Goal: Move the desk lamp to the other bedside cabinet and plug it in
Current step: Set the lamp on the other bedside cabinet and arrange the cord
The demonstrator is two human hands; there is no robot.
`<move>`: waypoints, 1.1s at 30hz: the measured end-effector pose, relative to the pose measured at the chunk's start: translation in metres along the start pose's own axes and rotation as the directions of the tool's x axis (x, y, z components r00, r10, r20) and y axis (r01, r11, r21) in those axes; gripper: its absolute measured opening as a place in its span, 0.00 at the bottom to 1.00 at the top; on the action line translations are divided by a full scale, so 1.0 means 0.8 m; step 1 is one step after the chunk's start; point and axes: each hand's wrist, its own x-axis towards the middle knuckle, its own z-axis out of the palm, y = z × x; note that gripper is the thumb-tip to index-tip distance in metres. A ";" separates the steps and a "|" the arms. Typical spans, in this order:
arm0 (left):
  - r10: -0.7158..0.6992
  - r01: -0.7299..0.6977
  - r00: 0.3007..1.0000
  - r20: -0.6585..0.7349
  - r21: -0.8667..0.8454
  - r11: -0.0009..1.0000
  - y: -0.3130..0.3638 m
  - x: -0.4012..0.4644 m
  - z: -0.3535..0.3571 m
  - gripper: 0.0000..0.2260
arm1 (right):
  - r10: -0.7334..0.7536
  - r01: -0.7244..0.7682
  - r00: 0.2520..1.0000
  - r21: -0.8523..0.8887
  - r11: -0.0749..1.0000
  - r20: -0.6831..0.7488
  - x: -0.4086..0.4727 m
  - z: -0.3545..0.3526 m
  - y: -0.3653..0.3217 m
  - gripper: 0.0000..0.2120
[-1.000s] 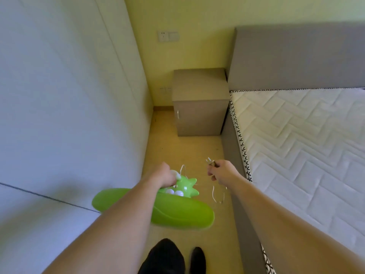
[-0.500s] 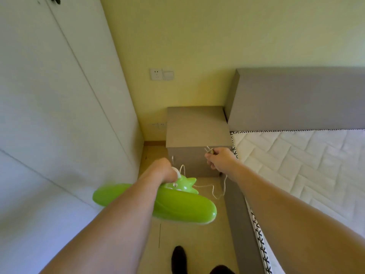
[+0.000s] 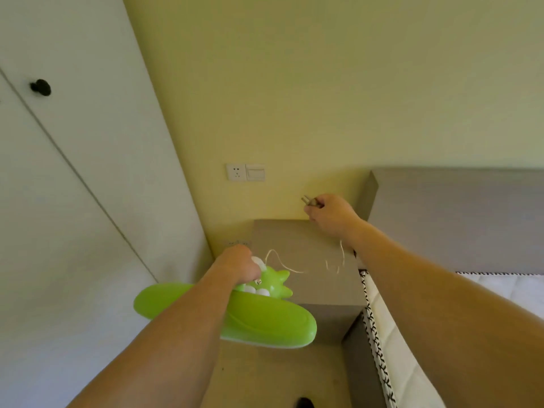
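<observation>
Lamp: the green desk lamp is up in the air, over the front left corner of the bedside cabinet.
Left hand: fingers wrapped tight on the lamp's top.
Right hand: over the cabinet's back edge, fingers pinched on the plug.
Cord: hangs loose over the cabinet top.
Wall socket: on the wall above the cabinet.

One green desk lamp, one white cord and one plug. Two hands: the left hand and the right hand. One bedside cabinet, one wall socket with one switch beside it, one bed, one black door knob.
</observation>
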 end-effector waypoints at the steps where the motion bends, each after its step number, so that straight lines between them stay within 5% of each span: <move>1: -0.002 0.002 1.000 -0.004 0.002 1.000 0.011 0.021 -0.011 0.19 | -0.017 0.017 1.000 -0.028 0.999 0.009 0.026 -0.010 -0.003 0.09; 7: -0.016 0.016 1.000 -0.007 -0.033 0.999 0.046 0.117 -0.048 0.18 | -0.074 0.080 0.997 -0.180 0.980 0.036 0.138 -0.041 0.002 0.10; 20: -0.049 0.049 0.989 0.142 0.004 0.999 0.057 0.304 -0.041 0.19 | 0.147 -0.040 0.964 -0.427 0.903 0.220 0.333 0.033 0.075 0.13; 33: -0.213 0.205 0.958 0.192 0.062 0.977 0.054 0.367 -0.033 0.17 | 0.235 -0.062 0.882 -0.393 0.918 0.409 0.394 0.097 0.153 0.09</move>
